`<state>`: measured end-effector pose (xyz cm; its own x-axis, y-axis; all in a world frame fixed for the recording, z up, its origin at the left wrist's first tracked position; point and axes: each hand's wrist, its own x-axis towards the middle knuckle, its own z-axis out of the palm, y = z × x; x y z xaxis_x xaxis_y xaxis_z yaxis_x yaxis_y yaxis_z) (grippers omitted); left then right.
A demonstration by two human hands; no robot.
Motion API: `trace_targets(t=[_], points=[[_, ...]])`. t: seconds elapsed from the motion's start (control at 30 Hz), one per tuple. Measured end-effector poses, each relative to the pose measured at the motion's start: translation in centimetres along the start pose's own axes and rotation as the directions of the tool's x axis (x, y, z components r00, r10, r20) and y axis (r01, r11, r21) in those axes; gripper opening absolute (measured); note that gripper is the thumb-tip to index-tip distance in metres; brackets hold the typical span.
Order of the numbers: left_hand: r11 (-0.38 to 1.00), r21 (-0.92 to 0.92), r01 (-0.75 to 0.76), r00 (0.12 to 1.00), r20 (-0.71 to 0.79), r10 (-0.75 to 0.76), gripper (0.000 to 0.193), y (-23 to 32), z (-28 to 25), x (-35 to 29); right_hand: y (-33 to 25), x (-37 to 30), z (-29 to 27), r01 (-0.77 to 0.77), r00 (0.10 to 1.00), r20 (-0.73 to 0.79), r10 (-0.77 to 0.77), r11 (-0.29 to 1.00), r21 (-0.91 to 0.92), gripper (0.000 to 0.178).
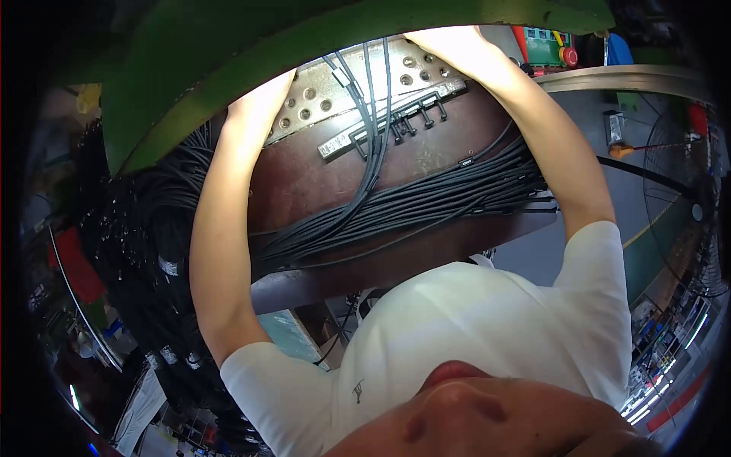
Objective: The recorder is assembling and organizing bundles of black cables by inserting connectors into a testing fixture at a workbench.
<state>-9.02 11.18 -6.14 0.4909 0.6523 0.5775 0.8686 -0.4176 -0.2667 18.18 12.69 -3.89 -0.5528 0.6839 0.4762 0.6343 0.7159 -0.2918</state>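
Observation:
Both my forearms reach up and away, under the green machine frame (pixel 304 46). My left hand (pixel 268 93) shows only near the wrist, beside a metal plate with round holes (pixel 308 107); the frame hides its fingers. At the plate's other end, my right hand (pixel 451 39) is brightly lit, and its fingers are also out of sight. Between them, several black cables (pixel 371 126) run up past a metal bar with dark pegs (pixel 396 118). Below, a thick bundle of black cables (pixel 411 202) lies across the dark red tabletop (pixel 293 179).
A large mass of black cables (pixel 145 221) hangs at my left. On the right are a fan (pixel 685 198), an orange-handled tool (pixel 620 151) and a red button (pixel 568 55) on a green panel. The curved green frame overhangs the work area.

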Motion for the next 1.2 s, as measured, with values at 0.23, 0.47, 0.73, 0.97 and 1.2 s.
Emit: trace_targets(t=[0.23, 0.47, 0.73, 0.97, 1.2], points=[[0.843, -0.324, 0.429, 0.902, 0.203, -0.381, 0.040, 2.2, -4.2, -0.9, 0.3, -0.6, -1.1, -0.081, 0.997, 0.008, 0.081, 0.997, 0.000, 0.024], [0.137, -0.336, 0.932, 0.274, 0.898, 0.345, 0.035, 12.6, -23.2, -17.6, 1.9, -25.2, -10.9, -0.612, 0.692, -0.298, 0.658, 0.753, 0.241, 0.031], [0.789, 0.046, 0.613, 0.387, 0.853, -0.350, 0.026, 17.8, -15.2, -34.6, -1.9, -36.8, -1.8, -0.655, 0.684, 0.372, 0.627, 0.753, -0.063, 0.032], [0.752, -0.049, 0.658, 0.477, 0.799, -0.366, 0.023, 17.3, -15.0, -33.5, -1.1, -38.4, -1.5, -0.615, 0.716, 0.317, 0.622, 0.777, -0.134, 0.025], [0.827, -0.006, 0.562, 0.475, 0.821, -0.317, 0.024, 16.6, -14.7, -31.3, -2.1, -35.4, -2.1, -0.592, 0.763, 0.275, 0.585, 0.803, -0.069, 0.021]])
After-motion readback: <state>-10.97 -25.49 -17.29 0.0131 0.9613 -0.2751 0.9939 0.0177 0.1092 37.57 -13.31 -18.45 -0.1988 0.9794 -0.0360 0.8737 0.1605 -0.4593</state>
